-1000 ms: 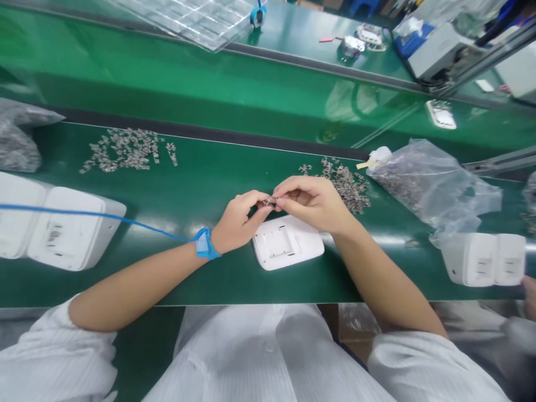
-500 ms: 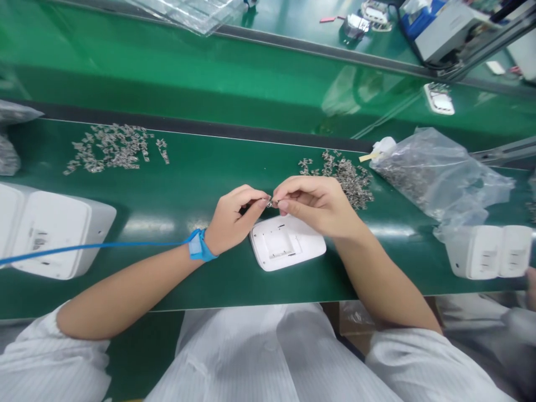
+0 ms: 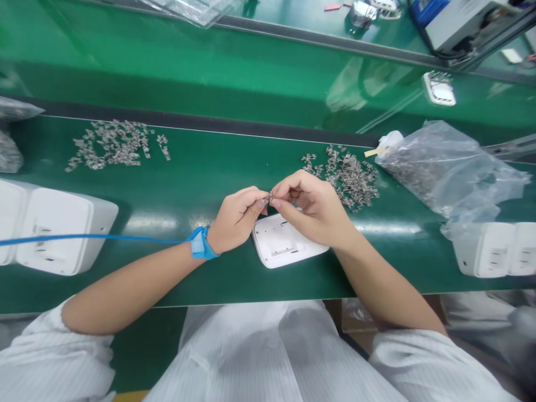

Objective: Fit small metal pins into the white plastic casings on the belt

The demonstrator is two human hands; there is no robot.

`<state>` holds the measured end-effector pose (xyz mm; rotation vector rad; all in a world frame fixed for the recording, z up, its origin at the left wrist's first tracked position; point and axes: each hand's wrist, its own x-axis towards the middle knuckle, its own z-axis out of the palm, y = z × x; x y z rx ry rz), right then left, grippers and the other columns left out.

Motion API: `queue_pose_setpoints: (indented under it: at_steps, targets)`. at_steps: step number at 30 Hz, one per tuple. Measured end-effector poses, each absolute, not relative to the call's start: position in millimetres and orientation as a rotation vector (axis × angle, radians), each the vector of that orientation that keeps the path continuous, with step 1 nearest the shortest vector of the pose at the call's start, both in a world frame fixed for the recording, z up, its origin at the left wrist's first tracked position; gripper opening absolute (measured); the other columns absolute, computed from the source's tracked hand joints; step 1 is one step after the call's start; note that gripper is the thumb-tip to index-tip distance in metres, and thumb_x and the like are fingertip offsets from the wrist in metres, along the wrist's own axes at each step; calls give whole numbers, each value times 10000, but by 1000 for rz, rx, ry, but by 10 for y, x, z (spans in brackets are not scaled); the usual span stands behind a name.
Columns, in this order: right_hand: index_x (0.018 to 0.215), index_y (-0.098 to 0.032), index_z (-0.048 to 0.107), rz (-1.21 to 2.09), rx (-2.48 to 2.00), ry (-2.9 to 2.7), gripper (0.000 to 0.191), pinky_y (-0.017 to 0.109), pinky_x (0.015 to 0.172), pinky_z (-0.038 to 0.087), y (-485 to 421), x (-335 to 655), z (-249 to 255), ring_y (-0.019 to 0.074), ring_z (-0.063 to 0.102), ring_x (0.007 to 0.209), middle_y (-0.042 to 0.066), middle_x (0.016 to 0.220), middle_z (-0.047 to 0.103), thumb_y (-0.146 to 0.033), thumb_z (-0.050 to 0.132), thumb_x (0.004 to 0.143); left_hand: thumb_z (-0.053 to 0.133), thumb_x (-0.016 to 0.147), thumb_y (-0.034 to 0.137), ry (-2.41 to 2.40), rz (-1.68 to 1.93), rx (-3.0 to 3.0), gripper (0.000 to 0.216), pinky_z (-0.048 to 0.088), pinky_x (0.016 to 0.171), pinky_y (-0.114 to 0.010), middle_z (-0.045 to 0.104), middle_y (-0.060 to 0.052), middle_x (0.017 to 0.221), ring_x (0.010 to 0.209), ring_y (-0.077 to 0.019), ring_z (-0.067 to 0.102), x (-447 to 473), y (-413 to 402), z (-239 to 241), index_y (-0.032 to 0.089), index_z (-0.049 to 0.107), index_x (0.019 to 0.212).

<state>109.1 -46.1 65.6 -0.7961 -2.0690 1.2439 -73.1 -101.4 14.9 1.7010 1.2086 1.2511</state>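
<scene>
Fingertips meeting, my left hand and my right hand pinch small metal clips between them, above the bench. The clips look like shiny bent contacts; their exact shape and number are too small to tell. Right below lies a white plastic cover with a recessed rectangular compartment, its upper right part hidden by my right hand. Just beyond that hand spreads a pile of loose metal clips. A blue wrist strap with a cord is around my left wrist.
Another pile of metal clips lies at the back left. White covers stand stacked on the left and on the right. A clear plastic bag of metal parts rests at the right. Behind runs a raised shelf edge.
My fingertips have shifted slightly on the small metal clips, and my right fingers are more bent. The whole view has moved a little; the white cover lies in place.
</scene>
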Motion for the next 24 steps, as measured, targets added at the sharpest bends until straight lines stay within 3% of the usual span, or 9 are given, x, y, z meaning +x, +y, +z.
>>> queue_pose_setpoints:
  at_steps: [5,9,18,24]
  targets:
    - [1025,-269,600,1066,-827,-2048,128,336,712,554,-545,1041,630,159,657,812,9,916,670,-188,609,927,458,1035,379,1224,1319,1731,286,441,623,-255,594,7,731,646,-103,546,-730,-1013,167,206,631,886]
    - [991,-259,666,1006,-914,-1981,109,344,705,571,-571,1014,638,171,695,825,18,927,720,-188,608,931,484,1026,346,1210,1331,1756,292,437,624,-249,599,5,722,650,-100,546,-724,-1012,182,200,609,806]
    - [870,-243,676,1197,-1006,-1803,61,293,586,541,-597,1011,682,147,681,705,-3,801,719,-185,695,865,500,1010,278,1317,1361,1805,221,406,599,-251,623,6,727,635,-97,533,-710,-1016,160,192,674,903]
    - [770,-214,592,1507,-1072,-1622,115,251,528,472,-603,971,676,101,595,579,-17,703,688,-215,687,834,498,993,240,1440,1396,1962,239,374,579,-257,567,21,646,602,-99,497,-688,-1056,162,201,664,826]
